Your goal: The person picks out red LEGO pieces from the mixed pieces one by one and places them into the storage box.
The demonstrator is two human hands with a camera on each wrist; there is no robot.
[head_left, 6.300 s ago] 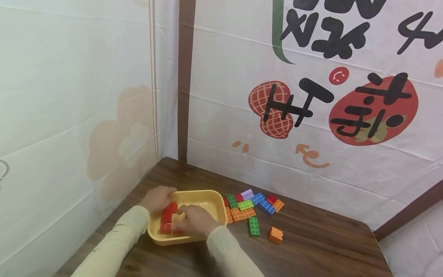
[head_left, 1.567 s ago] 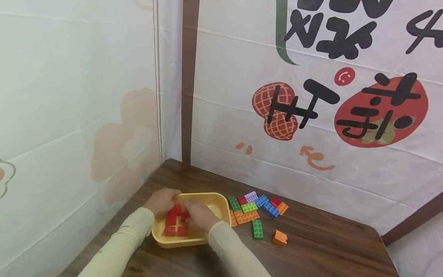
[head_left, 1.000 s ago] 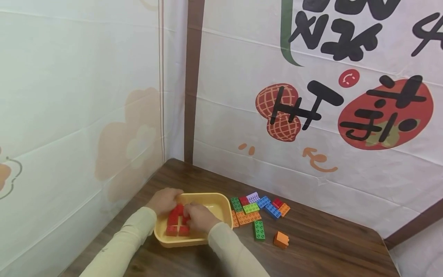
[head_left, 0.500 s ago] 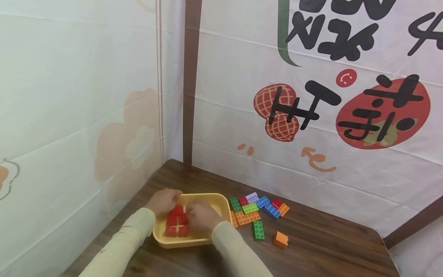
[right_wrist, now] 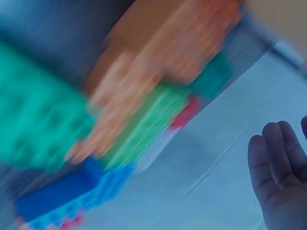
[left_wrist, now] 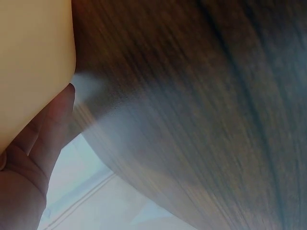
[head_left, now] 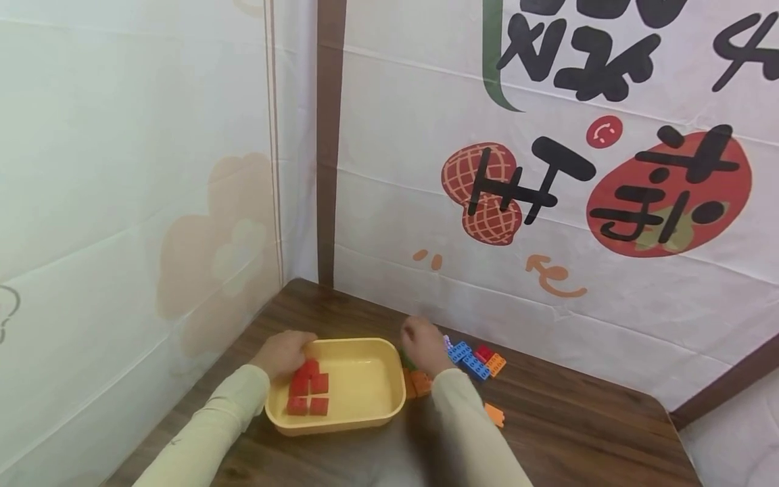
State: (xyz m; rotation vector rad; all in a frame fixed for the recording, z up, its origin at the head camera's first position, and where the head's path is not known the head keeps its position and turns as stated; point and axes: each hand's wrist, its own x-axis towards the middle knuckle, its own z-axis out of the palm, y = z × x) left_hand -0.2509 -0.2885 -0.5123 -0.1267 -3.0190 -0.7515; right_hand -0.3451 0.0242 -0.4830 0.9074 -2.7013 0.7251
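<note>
Bricks toward three o'clock of the tray look light, stiff, best pinched by their sides, left hand gripping the tray's ten-o'clock rim, right hand loosely relaxed.

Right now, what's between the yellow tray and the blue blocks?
In the head view, the right hand covers much of that stretch, with orange blocks showing beside the yellow tray. The blurred right wrist view also shows a light green block there.

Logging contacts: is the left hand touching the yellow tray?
Touching: the left wrist view shows the left hand with its fingers against the outside of the yellow tray.
</note>
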